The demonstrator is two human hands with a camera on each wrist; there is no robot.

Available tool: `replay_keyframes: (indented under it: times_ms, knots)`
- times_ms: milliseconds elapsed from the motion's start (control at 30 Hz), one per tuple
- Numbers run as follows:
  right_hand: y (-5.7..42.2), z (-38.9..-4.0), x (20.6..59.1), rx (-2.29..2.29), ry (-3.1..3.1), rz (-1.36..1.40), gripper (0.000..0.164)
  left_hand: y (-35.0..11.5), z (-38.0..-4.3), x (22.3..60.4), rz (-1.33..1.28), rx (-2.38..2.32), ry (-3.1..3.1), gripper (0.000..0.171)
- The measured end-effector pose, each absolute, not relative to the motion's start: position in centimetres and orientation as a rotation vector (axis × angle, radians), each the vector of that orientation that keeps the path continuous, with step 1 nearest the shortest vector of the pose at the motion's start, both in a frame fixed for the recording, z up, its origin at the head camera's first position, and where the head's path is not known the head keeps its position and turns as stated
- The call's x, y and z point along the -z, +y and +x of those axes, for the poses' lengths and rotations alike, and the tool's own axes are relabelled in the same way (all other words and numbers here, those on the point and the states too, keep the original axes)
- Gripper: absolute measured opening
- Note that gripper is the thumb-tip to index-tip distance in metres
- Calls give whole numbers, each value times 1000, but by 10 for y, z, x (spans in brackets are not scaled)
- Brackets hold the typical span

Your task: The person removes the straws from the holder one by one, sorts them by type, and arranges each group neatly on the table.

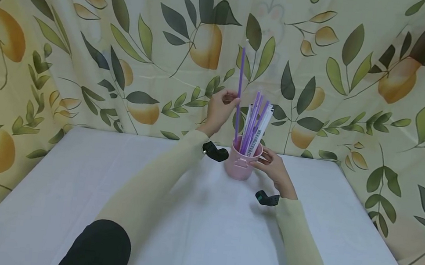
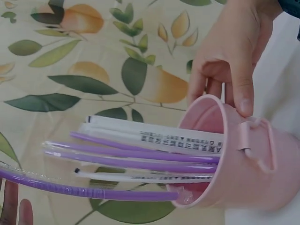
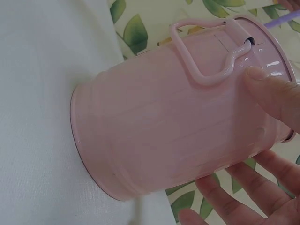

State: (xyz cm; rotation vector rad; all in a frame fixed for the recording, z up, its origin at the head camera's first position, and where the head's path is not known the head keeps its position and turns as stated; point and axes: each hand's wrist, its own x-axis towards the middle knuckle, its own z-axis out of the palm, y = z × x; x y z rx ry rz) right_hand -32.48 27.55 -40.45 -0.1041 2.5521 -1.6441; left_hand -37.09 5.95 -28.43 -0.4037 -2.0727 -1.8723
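Observation:
A pink metal bucket [image 1: 238,166] with a small wire handle stands upright on the white-covered table. Its mouth holds several purple straws [image 2: 136,160] and white printed paper-wrapped sticks [image 2: 159,136]. Above it, my left hand [image 1: 221,109] pinches one purple straw [image 1: 241,74] in a clear wrapper, held nearly upright. In the left wrist view that straw's lower end is at the bucket's rim; only a few left fingertips [image 2: 9,201] show there. My right hand [image 1: 273,168] grips the bucket's right side near the rim, thumb [image 3: 269,89] on the near wall, fingers around the other side.
The white tablecloth [image 1: 199,237] covers the table, which ends at a back edge just behind the bucket. A curtain [image 1: 144,75] printed with fruit and leaves hangs behind and at both sides. Each wrist carries a small black camera [image 1: 216,152].

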Motion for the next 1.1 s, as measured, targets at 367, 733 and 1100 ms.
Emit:
replay_keyframes:
  times_ms: [367,733,1100]
  knots:
    - [271,-326,402,1667,2536,-123,82,24,-353,282,-436,2079,-2038,22]
    - [277,-323,405,1629,2559,-106,83,-29,-314,330,-317,2075,-2311,21]
    - [277,-325,401,1594,2555,-169,80,-83,-288,364,-191,1986,-2528,23]
